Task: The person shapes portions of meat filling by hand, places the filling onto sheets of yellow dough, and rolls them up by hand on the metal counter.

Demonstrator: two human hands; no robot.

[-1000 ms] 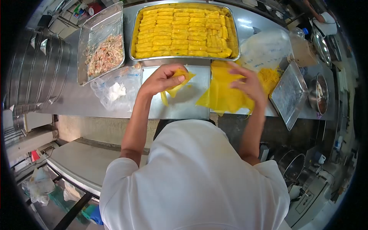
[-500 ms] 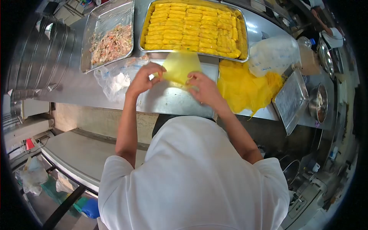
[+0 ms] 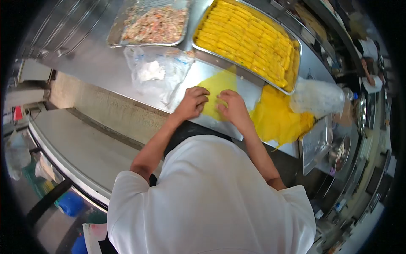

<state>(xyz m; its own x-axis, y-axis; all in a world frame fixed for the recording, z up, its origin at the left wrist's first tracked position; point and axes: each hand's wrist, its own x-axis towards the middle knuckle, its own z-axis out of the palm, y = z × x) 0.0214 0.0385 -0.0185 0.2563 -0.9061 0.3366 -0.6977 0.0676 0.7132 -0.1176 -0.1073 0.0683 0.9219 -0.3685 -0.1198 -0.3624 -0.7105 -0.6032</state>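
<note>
The left hand point(image 3: 193, 103) curls its fingers at the yellow sheet point(image 3: 215, 86), pinching or not, I cannot tell. The sheet lies on the metal board point(image 3: 190, 80), one corner pointing away toward the rolls point(image 3: 245, 40), long axis unclear. The right hand's point(image 3: 234, 109) bent fingers touch it, grip equally unclear. The bag's point(image 3: 318, 97) marks are too blurred to read.

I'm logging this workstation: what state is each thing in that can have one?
Left hand: fingers curled; grip unclear
Right hand: fingers bent; grip unclear
Single yellow sheet: opened out, unrolled, between the hands
Yellow sheet pile: spread out, edges uneven
Yellow rolls: finished shapes, lined up in rows
Chopped mixture: loose, heaped
Plastic bag: crumpled
White lump: in or on that bag
</note>
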